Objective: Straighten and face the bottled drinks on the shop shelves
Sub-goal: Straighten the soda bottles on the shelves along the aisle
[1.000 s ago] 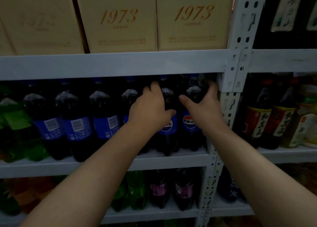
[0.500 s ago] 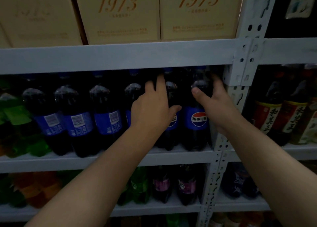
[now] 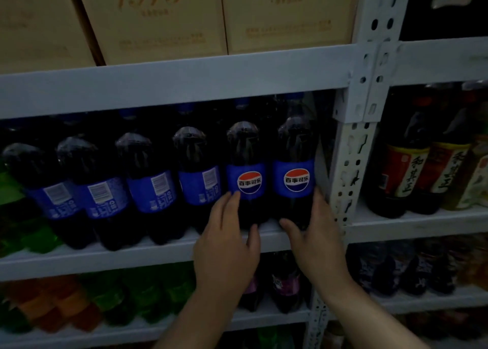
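A row of dark cola bottles with blue labels stands on the middle shelf (image 3: 148, 253). The two rightmost bottles show their round logos to the front: one cola bottle (image 3: 247, 169) and the end cola bottle (image 3: 295, 164) beside the upright. Several bottles to their left (image 3: 155, 187) show barcodes instead. My left hand (image 3: 227, 245) wraps the lower part of the second-from-right bottle, fingers on its left side and thumb at its base. My right hand (image 3: 315, 237) cups the base of the end bottle, thumb in front and fingers on its right side.
Tan boxes marked 1973 (image 3: 158, 18) fill the shelf above. A perforated white upright (image 3: 352, 164) stands just right of my right hand. Dark sauce bottles (image 3: 404, 169) sit in the right bay. Green bottles (image 3: 15, 216) stand far left; green, orange and purple drinks (image 3: 148, 293) below.
Both hands slid down from the bottles' shoulders to their bases. The second-from-right bottle's logo now faces fully front beside the end bottle's. The view has moved closer.
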